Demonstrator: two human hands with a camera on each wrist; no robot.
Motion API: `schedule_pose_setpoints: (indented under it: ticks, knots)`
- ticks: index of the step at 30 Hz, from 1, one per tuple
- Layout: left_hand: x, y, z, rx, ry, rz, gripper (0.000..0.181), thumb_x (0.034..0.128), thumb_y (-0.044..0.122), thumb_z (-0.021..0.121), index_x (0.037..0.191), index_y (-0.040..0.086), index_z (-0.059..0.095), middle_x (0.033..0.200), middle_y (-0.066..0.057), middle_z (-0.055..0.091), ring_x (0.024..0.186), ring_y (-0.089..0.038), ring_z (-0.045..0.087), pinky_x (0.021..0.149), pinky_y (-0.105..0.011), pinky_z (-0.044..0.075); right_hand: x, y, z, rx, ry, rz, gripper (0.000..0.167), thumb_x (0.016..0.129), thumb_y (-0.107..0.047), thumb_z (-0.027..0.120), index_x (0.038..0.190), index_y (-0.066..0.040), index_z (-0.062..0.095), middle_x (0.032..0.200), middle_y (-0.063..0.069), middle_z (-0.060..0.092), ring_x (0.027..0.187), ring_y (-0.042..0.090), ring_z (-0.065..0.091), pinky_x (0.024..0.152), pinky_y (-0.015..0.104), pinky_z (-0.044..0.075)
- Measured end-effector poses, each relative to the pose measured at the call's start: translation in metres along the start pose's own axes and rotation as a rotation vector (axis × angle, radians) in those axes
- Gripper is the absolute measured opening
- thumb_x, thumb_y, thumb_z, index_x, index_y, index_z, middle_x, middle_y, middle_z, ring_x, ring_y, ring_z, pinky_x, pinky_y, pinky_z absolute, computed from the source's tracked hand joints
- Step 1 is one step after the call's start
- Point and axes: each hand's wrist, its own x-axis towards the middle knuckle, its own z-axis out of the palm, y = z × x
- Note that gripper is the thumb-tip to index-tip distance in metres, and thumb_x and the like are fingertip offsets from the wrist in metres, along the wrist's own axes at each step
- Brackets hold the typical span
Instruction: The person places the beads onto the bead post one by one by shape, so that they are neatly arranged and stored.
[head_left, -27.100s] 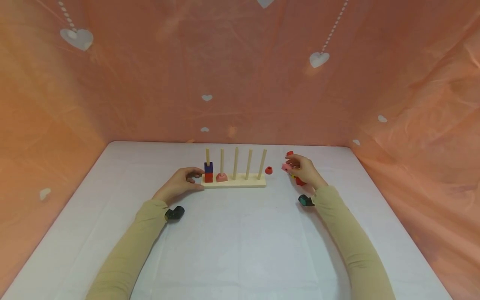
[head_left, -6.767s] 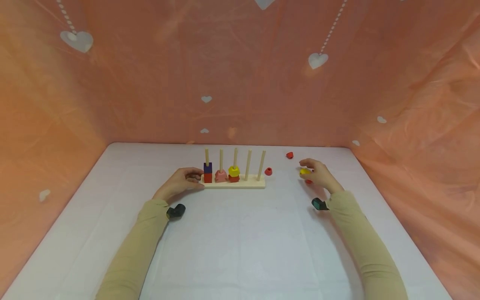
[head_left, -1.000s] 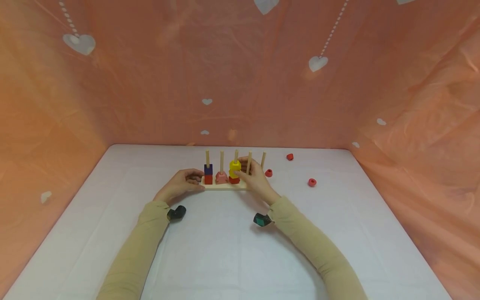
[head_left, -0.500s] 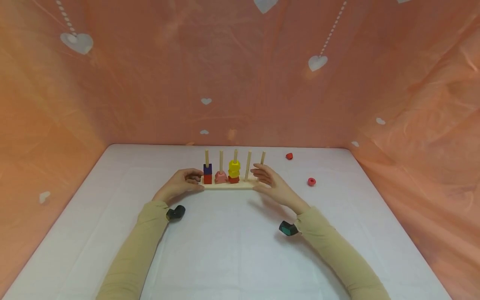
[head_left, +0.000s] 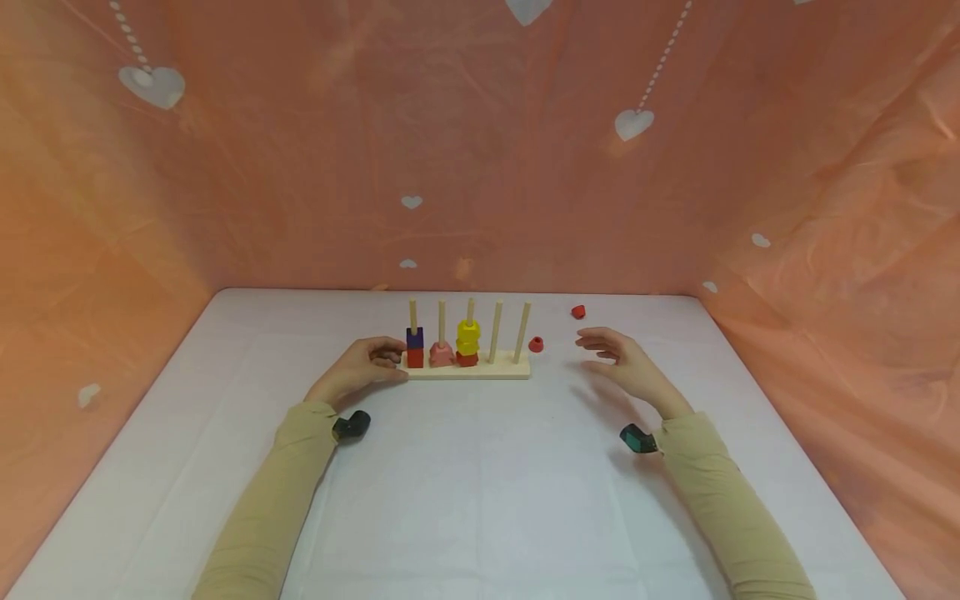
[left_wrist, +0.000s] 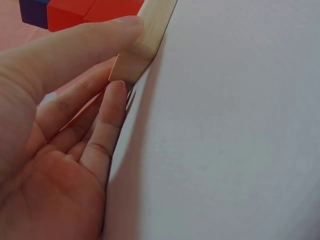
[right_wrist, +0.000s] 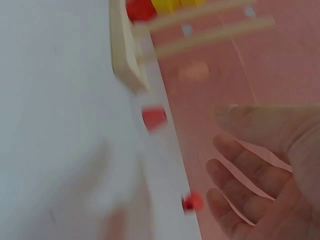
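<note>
A wooden peg board [head_left: 468,374] with several upright pegs stands at the table's back middle. My left hand [head_left: 360,367] holds its left end, thumb on the front edge and fingertips at the end face [left_wrist: 131,65]. On the first peg a dark blue block [head_left: 415,337] sits on a red block [head_left: 415,357]; pink beads [head_left: 442,356] are on the second. Yellow beads [head_left: 468,333] top a red bead [head_left: 467,360] on the third. The two right pegs are bare. My right hand [head_left: 626,367] hovers right of the board, fingers apart, holding nothing.
A red bead [head_left: 536,344] lies just off the board's right end, and another red bead [head_left: 578,312] farther back. The white table [head_left: 480,483] meets an orange-pink cloth backdrop [head_left: 480,167] behind and at the sides.
Since 6.8 seconds ago a second yellow bead has come onto the third peg. My right hand let go there and moved right, now covering the red bead that lay there. My left hand stayed.
</note>
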Motion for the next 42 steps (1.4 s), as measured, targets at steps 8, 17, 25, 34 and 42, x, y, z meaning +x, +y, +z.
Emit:
schedule_pose_setpoints:
  ticks: [8, 17, 25, 34, 42]
  knots:
    - [0.0, 0.0, 0.0, -0.004, -0.007, 0.01, 0.055, 0.0809, 0.004, 0.075, 0.129, -0.005, 0.05, 0.116, -0.019, 0.056, 0.101, -0.027, 0.051, 0.084, -0.027, 0.045, -0.014, 0.023, -0.031, -0.086, 0.055, 0.098, 0.047, 0.086, 0.008, 0.064, 0.13, 0.012, 0.046, 0.125, 0.033, 0.052, 0.117, 0.049, 0.046, 0.098, 0.059, 0.034]
    - [0.0, -0.001, 0.0, -0.015, -0.007, 0.007, 0.055, 0.0806, 0.004, 0.076, 0.129, -0.004, 0.051, 0.116, -0.018, 0.056, 0.1, -0.026, 0.051, 0.082, -0.025, 0.045, -0.018, 0.068, -0.039, -0.214, 0.082, 0.186, 0.043, 0.087, -0.004, 0.069, 0.126, 0.005, 0.054, 0.121, 0.024, 0.058, 0.113, 0.04, 0.051, 0.094, 0.054, 0.039]
    - [0.001, -0.002, 0.0, -0.001, -0.003, 0.007, 0.056, 0.0805, 0.006, 0.076, 0.129, -0.004, 0.051, 0.116, -0.017, 0.056, 0.101, -0.025, 0.052, 0.084, -0.027, 0.045, -0.017, 0.074, -0.035, -0.261, 0.072, 0.243, 0.042, 0.085, 0.002, 0.068, 0.126, 0.001, 0.057, 0.117, 0.021, 0.06, 0.103, 0.034, 0.053, 0.09, 0.048, 0.042]
    - [0.001, -0.002, 0.0, 0.003, 0.0, 0.016, 0.055, 0.0803, 0.005, 0.076, 0.128, -0.004, 0.051, 0.116, -0.018, 0.057, 0.101, -0.025, 0.052, 0.085, -0.028, 0.045, -0.016, 0.081, -0.031, -0.298, 0.121, 0.198, 0.032, 0.084, 0.005, 0.068, 0.116, 0.004, 0.063, 0.106, 0.02, 0.063, 0.091, 0.033, 0.058, 0.081, 0.042, 0.047]
    - [-0.001, -0.001, 0.0, 0.006, -0.001, 0.013, 0.053, 0.0808, 0.005, 0.076, 0.128, -0.004, 0.052, 0.115, -0.017, 0.057, 0.1, -0.024, 0.052, 0.083, -0.026, 0.045, -0.012, 0.071, -0.03, -0.246, 0.199, 0.199, 0.027, 0.084, 0.002, 0.07, 0.109, 0.003, 0.062, 0.102, 0.018, 0.064, 0.092, 0.031, 0.061, 0.077, 0.027, 0.05]
